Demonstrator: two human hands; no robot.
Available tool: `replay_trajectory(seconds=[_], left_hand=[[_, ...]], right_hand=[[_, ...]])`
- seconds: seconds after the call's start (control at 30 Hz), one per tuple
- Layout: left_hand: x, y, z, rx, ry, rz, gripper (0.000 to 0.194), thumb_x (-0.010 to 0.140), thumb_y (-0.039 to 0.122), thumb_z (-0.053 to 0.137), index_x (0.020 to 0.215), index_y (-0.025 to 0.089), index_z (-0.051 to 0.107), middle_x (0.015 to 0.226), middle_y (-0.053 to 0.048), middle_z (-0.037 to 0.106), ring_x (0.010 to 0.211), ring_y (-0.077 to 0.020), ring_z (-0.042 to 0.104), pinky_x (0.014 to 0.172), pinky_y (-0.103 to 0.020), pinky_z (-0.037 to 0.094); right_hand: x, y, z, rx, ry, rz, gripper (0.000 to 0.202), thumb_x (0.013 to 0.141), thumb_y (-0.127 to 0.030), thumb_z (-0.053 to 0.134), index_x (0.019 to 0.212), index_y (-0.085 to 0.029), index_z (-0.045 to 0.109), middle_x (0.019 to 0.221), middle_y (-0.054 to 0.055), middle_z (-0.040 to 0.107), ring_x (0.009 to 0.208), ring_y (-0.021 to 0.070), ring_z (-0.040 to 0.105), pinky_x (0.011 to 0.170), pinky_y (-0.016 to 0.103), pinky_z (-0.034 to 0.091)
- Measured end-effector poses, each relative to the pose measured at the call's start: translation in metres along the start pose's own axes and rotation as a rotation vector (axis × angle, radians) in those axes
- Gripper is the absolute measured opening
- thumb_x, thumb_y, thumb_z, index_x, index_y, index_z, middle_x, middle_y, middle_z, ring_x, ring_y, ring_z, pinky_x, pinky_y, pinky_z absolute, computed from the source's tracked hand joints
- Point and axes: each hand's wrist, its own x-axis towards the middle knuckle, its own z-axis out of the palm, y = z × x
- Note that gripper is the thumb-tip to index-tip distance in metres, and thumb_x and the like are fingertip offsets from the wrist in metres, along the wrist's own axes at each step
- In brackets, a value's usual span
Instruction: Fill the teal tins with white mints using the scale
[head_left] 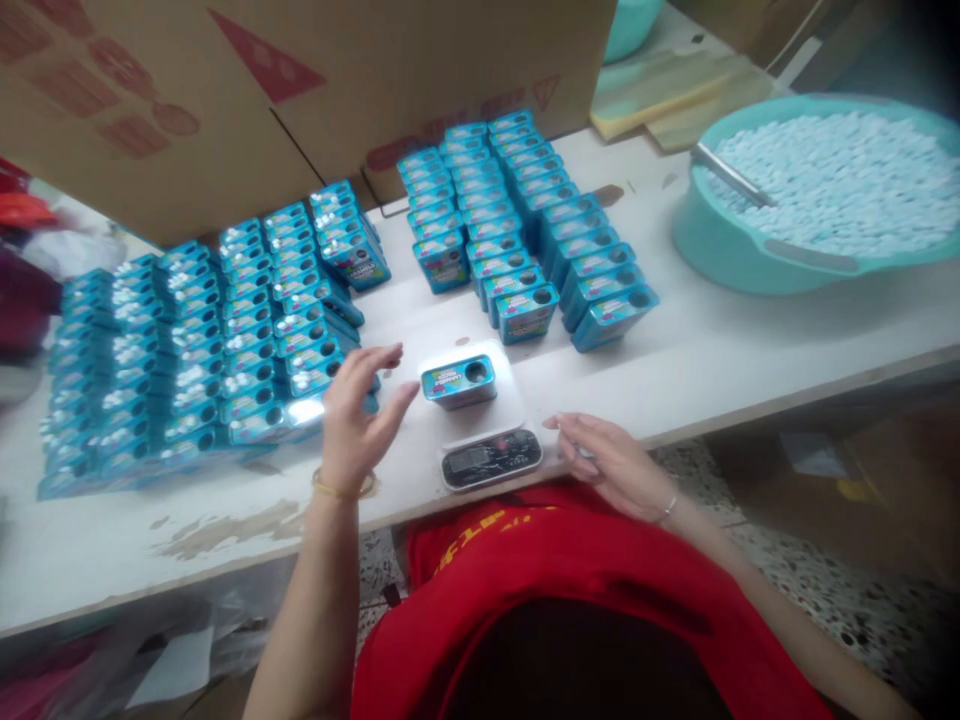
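A shiny blue tin [459, 382] with a round hole sits on the flat white scale [491, 452], by the table's [622, 390] front edge. The left hand's [354, 415] grip is apart beside it; the right hand [611, 465] is near the scale, grip unclear. Rows of tins [225, 340] stand behind and left, before a brown cardboard box [315, 90]. A round green tub [742, 255] of small pale bits [847, 180] sits at the right.
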Motion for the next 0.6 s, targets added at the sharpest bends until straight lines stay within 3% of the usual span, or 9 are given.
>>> replay_trajectory(seconds=[0.2, 0.6], left_hand=[[-0.013, -0.015, -0.013, 0.023, 0.096, -0.101, 0.021, 0.085, 0.026, 0.057, 0.104, 0.02, 0.061, 0.096, -0.004, 0.063, 0.086, -0.0143, 0.059, 0.082, -0.031, 0.048], [-0.03, -0.024, -0.01, -0.011, 0.102, -0.146, 0.014, 0.084, 0.025, 0.057, 0.095, 0.018, 0.064, 0.092, -0.004, 0.065, 0.084, -0.0138, 0.059, 0.08, -0.03, 0.048]], right_hand=[[-0.001, -0.001, -0.002, -0.017, 0.012, -0.02, 0.025, 0.083, -0.036, 0.061, 0.094, -0.014, 0.062, 0.056, -0.006, 0.043, 0.043, 0.0024, 0.024, 0.043, 0.021, 0.013], [-0.007, -0.018, 0.014, -0.11, 0.029, -0.085, 0.027, 0.082, -0.037, 0.062, 0.095, -0.014, 0.063, 0.053, -0.006, 0.043, 0.042, 0.0021, 0.023, 0.042, 0.022, 0.012]])
